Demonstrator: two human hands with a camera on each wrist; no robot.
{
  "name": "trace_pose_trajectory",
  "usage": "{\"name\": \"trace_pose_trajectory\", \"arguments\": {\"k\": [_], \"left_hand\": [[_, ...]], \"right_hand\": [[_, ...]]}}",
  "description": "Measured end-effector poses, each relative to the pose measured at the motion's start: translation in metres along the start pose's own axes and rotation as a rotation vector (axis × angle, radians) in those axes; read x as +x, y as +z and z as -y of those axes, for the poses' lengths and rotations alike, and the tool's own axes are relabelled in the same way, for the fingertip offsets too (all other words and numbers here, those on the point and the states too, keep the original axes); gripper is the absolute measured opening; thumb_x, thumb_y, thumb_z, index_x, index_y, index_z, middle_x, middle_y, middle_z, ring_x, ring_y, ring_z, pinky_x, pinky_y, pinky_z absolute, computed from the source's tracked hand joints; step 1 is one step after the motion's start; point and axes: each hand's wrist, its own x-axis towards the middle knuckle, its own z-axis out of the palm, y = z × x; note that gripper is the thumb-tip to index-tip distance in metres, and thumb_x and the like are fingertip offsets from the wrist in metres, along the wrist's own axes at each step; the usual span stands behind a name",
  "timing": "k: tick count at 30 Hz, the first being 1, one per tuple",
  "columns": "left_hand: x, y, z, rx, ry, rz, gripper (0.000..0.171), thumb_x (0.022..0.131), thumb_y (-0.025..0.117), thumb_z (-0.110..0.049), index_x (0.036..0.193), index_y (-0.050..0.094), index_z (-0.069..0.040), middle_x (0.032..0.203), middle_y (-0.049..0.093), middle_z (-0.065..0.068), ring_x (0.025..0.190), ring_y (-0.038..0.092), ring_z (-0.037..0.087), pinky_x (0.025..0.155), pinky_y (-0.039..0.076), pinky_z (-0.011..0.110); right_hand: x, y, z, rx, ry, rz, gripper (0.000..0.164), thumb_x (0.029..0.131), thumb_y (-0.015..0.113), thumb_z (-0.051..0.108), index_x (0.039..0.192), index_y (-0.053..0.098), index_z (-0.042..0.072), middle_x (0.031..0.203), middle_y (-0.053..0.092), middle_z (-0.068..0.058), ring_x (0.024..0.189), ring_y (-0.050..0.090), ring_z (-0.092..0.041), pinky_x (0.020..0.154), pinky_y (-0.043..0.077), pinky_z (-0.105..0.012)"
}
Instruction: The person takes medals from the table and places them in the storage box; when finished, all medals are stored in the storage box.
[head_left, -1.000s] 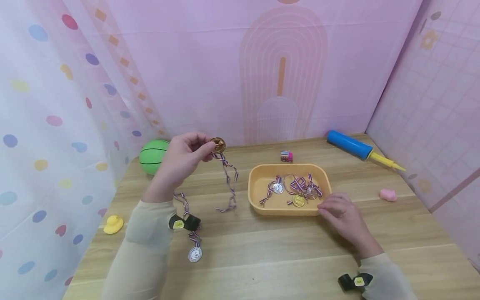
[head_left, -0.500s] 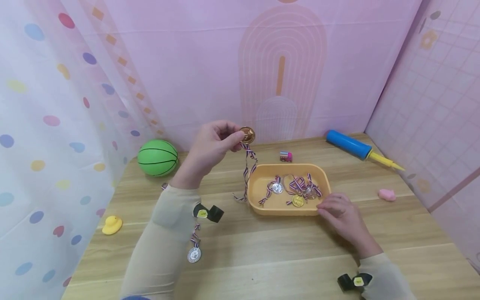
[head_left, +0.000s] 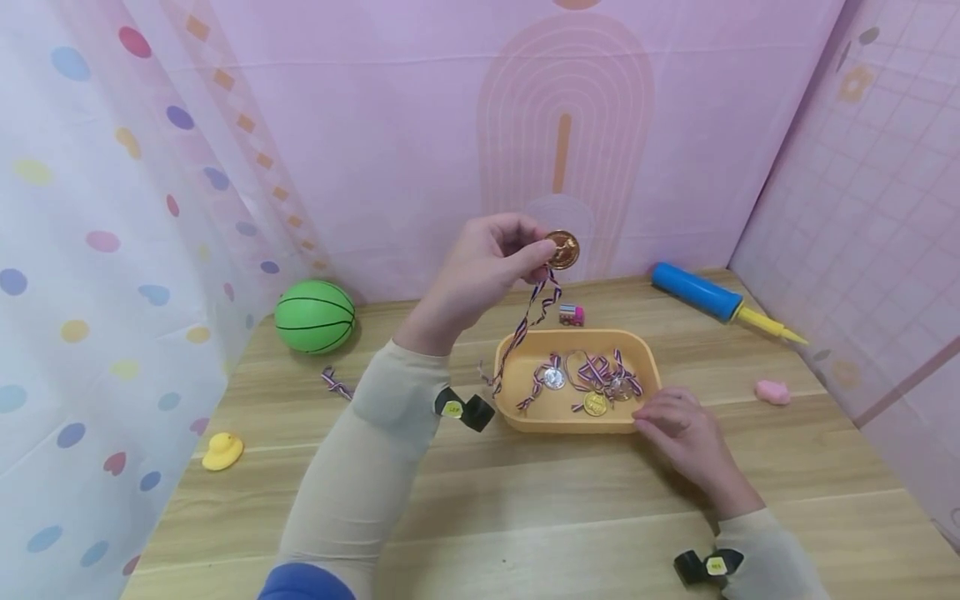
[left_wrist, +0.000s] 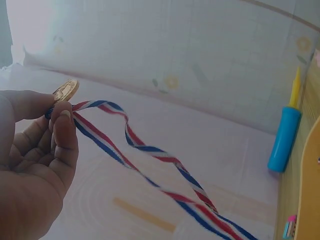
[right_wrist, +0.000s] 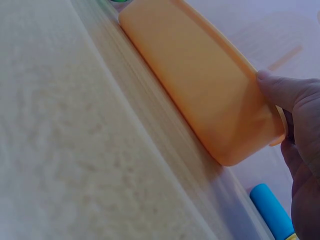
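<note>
My left hand (head_left: 487, 271) pinches a bronze-coloured medal (head_left: 562, 249) between thumb and fingers, up in the air behind the orange tub (head_left: 510, 408). From it a red, white and blue ribbon (left_wrist: 145, 149) trails down, its lower part overlapping the tub's left side in the head view. My right hand (head_left: 686, 437) grips the tub's front right corner, thumb on the rim in the right wrist view. Inside the tub lie a silver medal (head_left: 554, 378), a gold medal (head_left: 595, 404) and another silvery one (head_left: 621, 387), with tangled ribbons.
A green ball (head_left: 315, 317) and a yellow duck (head_left: 222, 452) stand on the left. A toy truck (head_left: 572, 315) is behind the tub; a blue pump (head_left: 697, 292) and a pink toy (head_left: 772, 392) lie right. A ribbon (head_left: 335, 383) on the table runs under my left forearm's view.
My left hand has carried the bronze-coloured medal rightward and up, its ribbon swinging toward the tub. The left forearm now hides the silver medal on the table. My right hand stays on the rim.
</note>
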Motion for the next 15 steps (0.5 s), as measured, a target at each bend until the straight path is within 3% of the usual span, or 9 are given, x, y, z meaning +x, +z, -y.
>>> {"name": "trace_pose_trajectory", "arguments": {"k": [7,15], "left_hand": [[0.005,0.009,-0.008,-0.068,0.069,0.023,0.009,0.092,0.063,-0.004,0.094,0.063,0.004,0.082,0.064,0.013,0.067,0.06,0.02,0.066,0.053,0.03],[-0.001,0.008,0.003,-0.061,-0.009,0.016,0.009,0.092,0.064,-0.007,0.095,0.064,0.002,0.09,0.063,0.023,0.07,0.061,0.02,0.07,0.055,0.031]], "right_hand": [[0.0,0.002,0.001,-0.01,0.027,0.006,0.016,0.077,0.079,0.003,0.09,0.075,0.011,0.088,0.071,0.009,0.097,0.054,-0.013,0.087,0.039,-0.018],[0.002,0.001,0.0,-0.007,0.022,0.027,0.018,0.077,0.079,0.003,0.091,0.075,0.013,0.089,0.07,0.011,0.1,0.053,-0.011,0.087,0.039,-0.019]]}}
